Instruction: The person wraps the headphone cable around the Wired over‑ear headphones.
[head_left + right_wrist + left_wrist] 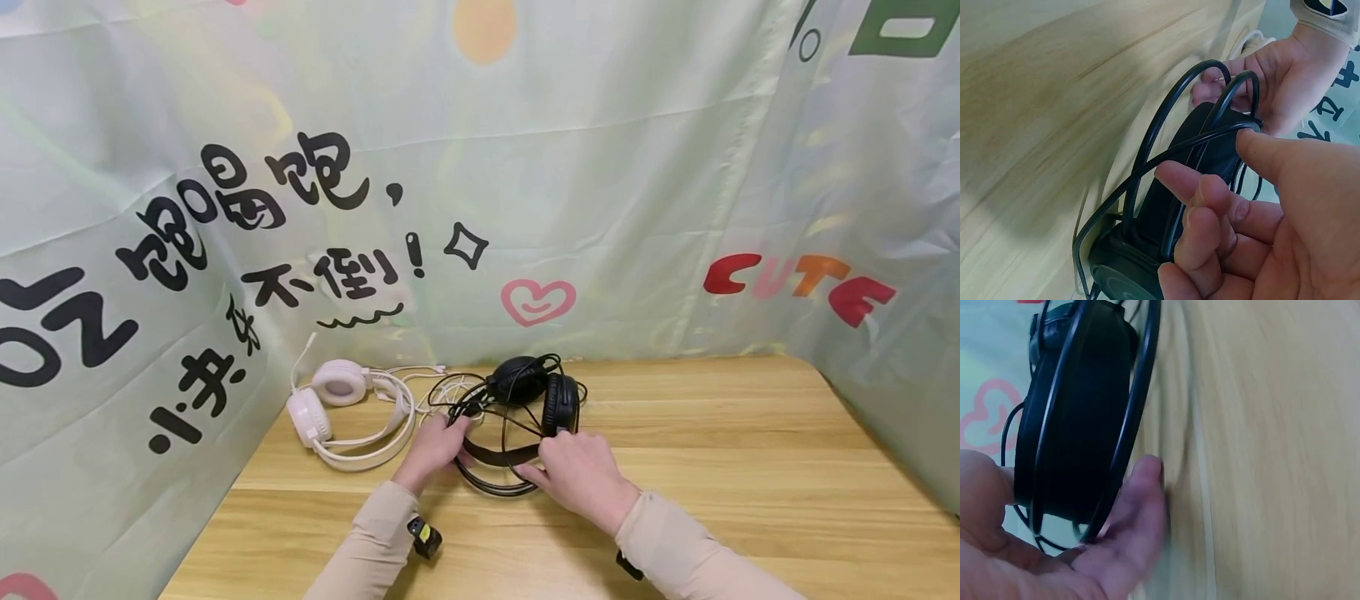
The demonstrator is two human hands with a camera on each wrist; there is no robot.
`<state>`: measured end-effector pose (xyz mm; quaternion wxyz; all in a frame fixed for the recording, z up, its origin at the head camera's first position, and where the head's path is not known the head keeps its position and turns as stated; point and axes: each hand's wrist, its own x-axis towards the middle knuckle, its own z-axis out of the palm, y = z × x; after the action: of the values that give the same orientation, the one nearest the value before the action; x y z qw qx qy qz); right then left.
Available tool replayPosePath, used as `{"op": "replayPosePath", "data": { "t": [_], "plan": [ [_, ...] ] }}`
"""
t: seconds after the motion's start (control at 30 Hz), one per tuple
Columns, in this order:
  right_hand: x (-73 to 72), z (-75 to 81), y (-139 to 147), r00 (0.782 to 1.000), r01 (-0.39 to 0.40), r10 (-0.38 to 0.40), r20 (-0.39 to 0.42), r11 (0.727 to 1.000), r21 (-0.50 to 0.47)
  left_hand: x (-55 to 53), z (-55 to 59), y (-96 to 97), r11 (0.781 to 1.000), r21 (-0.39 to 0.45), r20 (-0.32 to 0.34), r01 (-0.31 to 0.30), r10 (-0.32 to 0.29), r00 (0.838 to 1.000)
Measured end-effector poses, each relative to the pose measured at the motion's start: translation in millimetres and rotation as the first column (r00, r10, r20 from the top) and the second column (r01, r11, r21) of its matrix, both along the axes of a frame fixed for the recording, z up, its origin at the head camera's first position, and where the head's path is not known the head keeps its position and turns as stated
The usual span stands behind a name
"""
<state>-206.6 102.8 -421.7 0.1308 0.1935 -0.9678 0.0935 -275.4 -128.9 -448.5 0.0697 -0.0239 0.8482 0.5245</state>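
Note:
Black headphones [519,380] lie at the middle of the table, ear cups towards the back and headband [1079,434] towards the person. With the thumb on one side and fingers on the other, my left hand [435,450] holds the band and its thin rods. Over the headphones loops a loose black cable [1110,195]. My right hand [588,477], close to the right ear cup [559,405], has curled fingers and its thumb on this cable, which it seems to pinch; the contact is partly hidden. In the left wrist view the band hides part of the fingers.
White headphones [308,417] lie left of the black pair, with a white cable [457,390] bunched behind my left hand. The wooden table [735,467] meets a printed cloth [622,208] at the back and sides.

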Motion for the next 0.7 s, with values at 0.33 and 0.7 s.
{"op": "replayPosePath", "data": {
  "t": [0.33, 0.7],
  "plan": [
    [2.2, -1.9, -2, 1.0, -0.003, 0.003, 0.026, 1.0, 0.008, 3.9, 2.0, 10.8, 0.927, 0.373, 0.107, -0.038, -0.002, 0.994],
    [4.4, -2.9, -4, 0.999, -0.048, 0.048, 0.007, 0.999, -0.018, -5.1, 6.4, 22.5, 0.909, 0.379, 0.046, -0.174, 0.169, 0.985]
  ]
}}
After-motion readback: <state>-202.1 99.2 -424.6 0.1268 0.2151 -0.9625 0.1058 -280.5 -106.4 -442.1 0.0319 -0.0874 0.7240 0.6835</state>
